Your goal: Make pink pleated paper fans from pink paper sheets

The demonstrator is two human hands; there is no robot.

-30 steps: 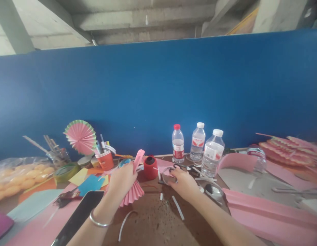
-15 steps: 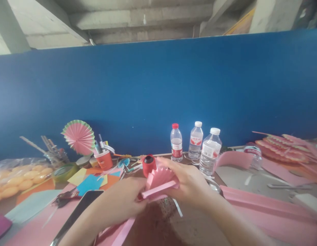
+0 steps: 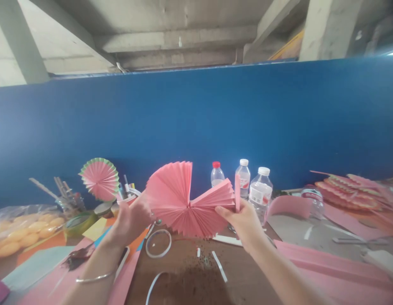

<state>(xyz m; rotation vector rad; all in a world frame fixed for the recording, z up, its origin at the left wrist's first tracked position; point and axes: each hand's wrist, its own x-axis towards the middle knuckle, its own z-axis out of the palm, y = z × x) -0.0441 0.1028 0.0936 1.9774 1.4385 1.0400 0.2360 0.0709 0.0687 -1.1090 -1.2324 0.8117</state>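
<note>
A pleated pink paper fan point(image 3: 171, 199) is spread nearly into a full circle above the table, with a gap at its upper right. My left hand point(image 3: 136, 216) grips its left edge; the fingers are partly behind the paper. At the right side my right hand point(image 3: 242, 216) pinches the folds between thumb and fingers, and a narrow pink end strip point(image 3: 237, 192) stands upright there. The pleats meet at a tight centre. Below the fan, a white tape ring point(image 3: 159, 244) and white strips point(image 3: 219, 266) lie on the brown table point(image 3: 180, 281).
Water bottles point(image 3: 260, 188) stand behind my right hand. A finished pink-and-green paper fan point(image 3: 99, 178) leans at the back left, near a bag of yellow balls point(image 3: 28, 224). Pink paper sheets point(image 3: 330, 267) and stacked fans point(image 3: 347, 190) lie to the right.
My hands have moved apart, and the bunched pink folds between them have opened into a wide fan. The tabletop beneath shows more now. The red object behind the hands is hidden.
</note>
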